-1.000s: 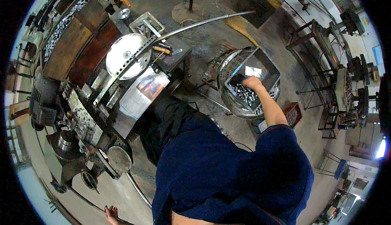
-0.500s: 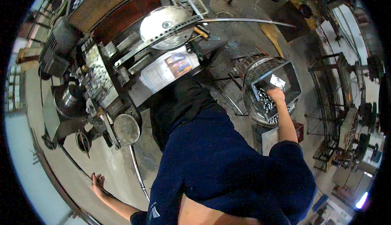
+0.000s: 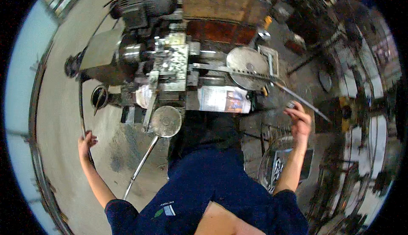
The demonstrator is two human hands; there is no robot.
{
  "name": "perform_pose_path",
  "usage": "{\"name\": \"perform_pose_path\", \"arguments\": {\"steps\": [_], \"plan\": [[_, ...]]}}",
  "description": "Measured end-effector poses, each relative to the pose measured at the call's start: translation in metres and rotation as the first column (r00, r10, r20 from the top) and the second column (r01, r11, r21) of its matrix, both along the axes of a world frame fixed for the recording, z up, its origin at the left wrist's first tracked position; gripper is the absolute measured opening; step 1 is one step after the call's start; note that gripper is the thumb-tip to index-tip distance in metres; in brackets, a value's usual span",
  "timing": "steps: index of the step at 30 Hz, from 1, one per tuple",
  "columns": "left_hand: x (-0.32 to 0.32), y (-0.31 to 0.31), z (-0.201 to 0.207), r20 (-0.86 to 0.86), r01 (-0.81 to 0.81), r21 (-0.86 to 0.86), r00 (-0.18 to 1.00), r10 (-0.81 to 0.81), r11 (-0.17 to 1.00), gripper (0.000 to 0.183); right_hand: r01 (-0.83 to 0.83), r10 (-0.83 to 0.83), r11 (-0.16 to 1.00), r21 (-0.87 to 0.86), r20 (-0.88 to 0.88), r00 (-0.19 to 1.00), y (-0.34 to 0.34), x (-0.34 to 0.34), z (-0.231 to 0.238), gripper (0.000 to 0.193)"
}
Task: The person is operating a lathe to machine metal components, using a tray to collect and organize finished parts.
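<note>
On the left, my left hand (image 3: pixel 87 142) is at the lower end of a long dark lever rod (image 3: pixel 81 107) on the machine, its fingers curled around it. My right hand (image 3: pixel 301 122) is raised at the right, holding small shiny metal parts (image 3: pixel 291 105) between thumb and fingertips; their exact shape is blurred. Below that forearm, a grey rectangular tray (image 3: pixel 307 163) with small metal parts (image 3: pixel 278 169) rests on a round metal container, partly hidden by the arm. Ahead of me stands the machine bed (image 3: pixel 172 65), oily and strewn with metal bits.
A round metal disc (image 3: pixel 167 121) with a long handle (image 3: pixel 142 163) stands close by my left. A larger disc (image 3: pixel 246 67) lies behind a perforated bar with a rod (image 3: pixel 301 100) reaching right. Printed paper (image 3: pixel 219 99) covers the front. A motor (image 3: pixel 146 3) and wooden bin (image 3: pixel 221 9) stand behind.
My right hand has left the tray and come up and forward with small metal parts. My view has turned left toward the machine. My left hand stays by the lever rod.
</note>
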State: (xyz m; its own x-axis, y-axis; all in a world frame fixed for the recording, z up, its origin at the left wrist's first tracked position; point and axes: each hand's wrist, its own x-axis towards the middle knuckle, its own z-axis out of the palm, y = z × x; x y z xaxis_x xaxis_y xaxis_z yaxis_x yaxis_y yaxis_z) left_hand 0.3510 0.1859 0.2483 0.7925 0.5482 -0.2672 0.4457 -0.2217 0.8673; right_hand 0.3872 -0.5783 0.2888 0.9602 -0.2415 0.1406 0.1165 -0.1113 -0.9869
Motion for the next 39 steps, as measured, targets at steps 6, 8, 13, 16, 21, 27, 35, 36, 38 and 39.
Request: {"name": "perform_pose_path", "arguments": {"steps": [6, 8, 13, 16, 21, 27, 35, 36, 38, 39], "plan": [[-0.022, 0.006, -0.017, -0.068, 0.020, 0.388, 0.998, 0.008, 0.921, 0.038, -0.569, 0.806, 0.549, -0.613, 0.209, 0.553, 0.228, 0.145, 0.061, 0.047], [-0.034, -0.011, -0.010, -0.042, -0.017, 0.429, 0.998, 0.039, 0.903, 0.038, -0.512, 0.843, 0.452, -0.730, 0.162, 0.513, 0.290, 0.165, 0.072, 0.040], [-0.074, 0.000, -0.026, -0.131, 0.009, 0.592, 0.988, 0.086, 0.806, 0.035, -0.112, 0.772, -0.091, -0.989, -0.142, 0.620, 0.394, 0.226, 0.059, 0.027], [-0.062, -0.011, -0.019, -0.134, -0.022, 0.587, 0.983, 0.124, 0.810, 0.033, -0.123, 0.737, -0.234, -0.965, -0.258, 0.625, 0.409, 0.247, 0.046, 0.027], [-0.056, 0.005, -0.031, -0.105, -0.066, 0.455, 0.986, 0.127, 0.888, 0.030, -0.335, 0.655, -0.058, -0.940, -0.290, 0.698, 0.422, 0.256, 0.032, 0.032], [-0.041, -0.003, -0.011, -0.150, -0.046, 0.445, 0.981, 0.125, 0.895, 0.028, -0.449, 0.654, 0.004, -0.893, -0.338, 0.677, 0.426, 0.258, 0.036, 0.032], [-0.050, 0.056, -0.031, -0.332, 0.096, 0.809, 0.889, 0.315, 0.580, 0.022, -0.412, 0.683, 0.315, -0.855, -0.097, 0.724, 0.427, 0.278, 0.018, 0.024], [-0.045, 0.065, -0.009, -0.313, 0.118, 0.850, 0.897, 0.312, 0.513, 0.018, -0.407, 0.681, 0.298, -0.864, -0.106, 0.724, 0.427, 0.275, 0.021, 0.025], [-0.038, 0.109, 0.005, -0.392, 0.180, 0.865, 0.825, 0.406, 0.468, 0.018, -0.414, 0.669, 0.272, -0.869, -0.138, 0.730, 0.435, 0.265, 0.031, 0.024], [-0.034, 0.124, 0.010, -0.421, 0.212, 0.871, 0.788, 0.449, 0.443, 0.019, -0.412, 0.658, 0.266, -0.872, -0.148, 0.738, 0.437, 0.263, 0.036, 0.024]]}}
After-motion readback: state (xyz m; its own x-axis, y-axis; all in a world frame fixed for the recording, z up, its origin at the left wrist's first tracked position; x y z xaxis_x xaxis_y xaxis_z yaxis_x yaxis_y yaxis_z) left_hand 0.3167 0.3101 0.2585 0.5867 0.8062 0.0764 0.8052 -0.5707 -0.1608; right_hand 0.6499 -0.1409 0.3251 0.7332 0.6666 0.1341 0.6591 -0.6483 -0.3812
